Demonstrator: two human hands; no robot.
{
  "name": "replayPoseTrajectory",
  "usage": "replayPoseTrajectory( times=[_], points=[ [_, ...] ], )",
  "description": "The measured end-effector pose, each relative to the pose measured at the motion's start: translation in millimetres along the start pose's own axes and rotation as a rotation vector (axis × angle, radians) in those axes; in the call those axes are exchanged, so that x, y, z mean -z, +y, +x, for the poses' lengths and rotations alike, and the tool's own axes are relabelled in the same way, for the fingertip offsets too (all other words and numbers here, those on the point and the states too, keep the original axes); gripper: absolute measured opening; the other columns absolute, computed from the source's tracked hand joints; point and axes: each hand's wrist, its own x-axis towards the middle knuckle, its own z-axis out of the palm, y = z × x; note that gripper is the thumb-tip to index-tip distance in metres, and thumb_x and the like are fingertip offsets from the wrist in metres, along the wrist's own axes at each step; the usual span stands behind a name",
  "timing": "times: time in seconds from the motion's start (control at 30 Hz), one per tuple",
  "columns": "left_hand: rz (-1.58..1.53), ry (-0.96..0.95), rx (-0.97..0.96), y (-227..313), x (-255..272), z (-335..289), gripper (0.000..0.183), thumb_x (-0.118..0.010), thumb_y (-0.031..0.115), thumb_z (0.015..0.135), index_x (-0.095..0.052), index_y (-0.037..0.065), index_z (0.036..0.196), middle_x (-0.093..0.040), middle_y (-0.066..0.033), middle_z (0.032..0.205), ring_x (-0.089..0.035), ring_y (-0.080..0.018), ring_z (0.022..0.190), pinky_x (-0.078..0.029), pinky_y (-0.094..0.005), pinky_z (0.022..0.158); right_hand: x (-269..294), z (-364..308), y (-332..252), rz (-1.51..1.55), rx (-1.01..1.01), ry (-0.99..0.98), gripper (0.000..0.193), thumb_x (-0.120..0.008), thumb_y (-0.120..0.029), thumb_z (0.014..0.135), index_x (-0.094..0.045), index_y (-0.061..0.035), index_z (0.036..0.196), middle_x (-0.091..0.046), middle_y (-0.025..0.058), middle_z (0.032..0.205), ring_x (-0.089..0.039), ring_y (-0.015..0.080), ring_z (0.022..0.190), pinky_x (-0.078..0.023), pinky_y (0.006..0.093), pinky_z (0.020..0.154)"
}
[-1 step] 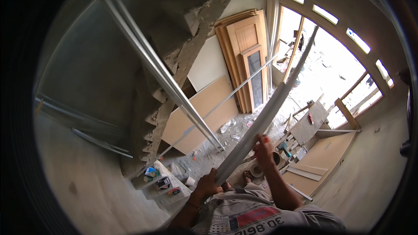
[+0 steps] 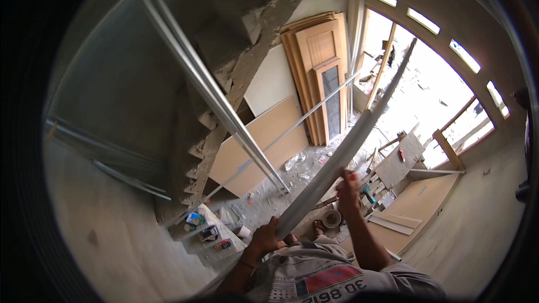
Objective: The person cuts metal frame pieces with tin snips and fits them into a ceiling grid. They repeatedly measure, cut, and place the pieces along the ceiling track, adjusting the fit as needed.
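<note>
A long grey metal channel [image 2: 323, 182] runs from my body up and away to the right, its far end against the bright opening. My left hand [image 2: 265, 235] is wrapped round the near end. Just right of the channel, apart from it, my right hand [image 2: 348, 191] is raised and a little blurred. Its fingers are curled, and a small red thing [image 2: 352, 177] shows at their tips, too small to name. A bucket [image 2: 332, 219] stands on the floor below that hand.
More metal profiles [image 2: 208, 84] lean along the broken concrete stairs at left. Wooden doors [image 2: 323, 45] and a brown board [image 2: 264, 140] rest against the far wall. Cans and tools [image 2: 209, 233] lie on a step at lower left. A teal drill [image 2: 368, 193] and boards [image 2: 418, 210] are at right.
My right hand has moved off the channel, slightly right and up. My left hand still grips the near end; the far end has shifted slightly right in the picture.
</note>
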Motion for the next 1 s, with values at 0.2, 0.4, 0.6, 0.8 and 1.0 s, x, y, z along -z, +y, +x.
replayPoseTrajectory(
  times=[0.2, 0.4, 0.6, 0.8, 1.0],
  points=[
    [0.105, 0.029, 0.006, -21, 9, -25, 0.076, -0.084, 0.032, 0.070, -0.044, 0.009, 0.130, -0.073, -0.0242, 0.104, -0.071, -0.0467, 0.100, -0.058, -0.0542, 0.086, 44, 14, -88, -0.710, 0.809, 0.186, 0.056, -0.095, -0.012, 0.075, -0.065, -0.0079, 0.122, -0.065, 0.0055, 0.099, -0.053, 0.0216, 0.076, -0.048, 0.0361, 0.069],
    [0.166, 0.084, 0.015, -6, 10, -16, 0.077, -0.083, 0.030, 0.070, -0.044, 0.009, 0.132, -0.072, -0.0218, 0.106, -0.072, -0.0452, 0.101, -0.058, -0.0545, 0.084, 8, 26, -170, -1.212, 1.142, -0.386, 0.032, -0.081, -0.011, 0.084, -0.063, -0.0067, 0.110, -0.065, 0.0135, 0.095, -0.060, 0.0369, 0.098, -0.045, 0.0497, 0.087],
    [0.169, 0.119, -0.019, -4, 0, -8, 0.072, -0.082, 0.026, 0.065, -0.046, 0.010, 0.124, -0.071, -0.0208, 0.105, -0.071, -0.0440, 0.102, -0.058, -0.0546, 0.084, 26, 47, -180, -1.400, 1.033, -0.402, 0.021, -0.069, -0.005, 0.084, -0.062, -0.0067, 0.104, -0.068, 0.0139, 0.096, -0.063, 0.0377, 0.104, -0.044, 0.0531, 0.095],
    [0.152, 0.117, -0.065, -34, -10, -15, 0.073, -0.086, 0.028, 0.066, -0.048, 0.012, 0.126, -0.070, -0.0199, 0.107, -0.070, -0.0448, 0.100, -0.057, -0.0544, 0.084, 90, 84, -212, -1.411, 1.151, 0.116, 0.026, -0.076, -0.004, 0.083, -0.063, -0.0069, 0.106, -0.068, 0.0169, 0.104, -0.064, 0.0399, 0.105, -0.047, 0.0519, 0.093],
    [0.081, 0.185, -0.108, -75, -24, -20, 0.073, -0.084, 0.023, 0.066, -0.046, 0.012, 0.127, -0.067, -0.0204, 0.110, -0.067, -0.0465, 0.103, -0.056, -0.0558, 0.084, 141, 131, -262, -1.080, 1.099, 0.675, 0.037, -0.078, -0.034, 0.094, -0.065, -0.0030, 0.108, -0.063, 0.0246, 0.125, -0.060, 0.0410, 0.119, -0.049, 0.0518, 0.097]
  ],
)
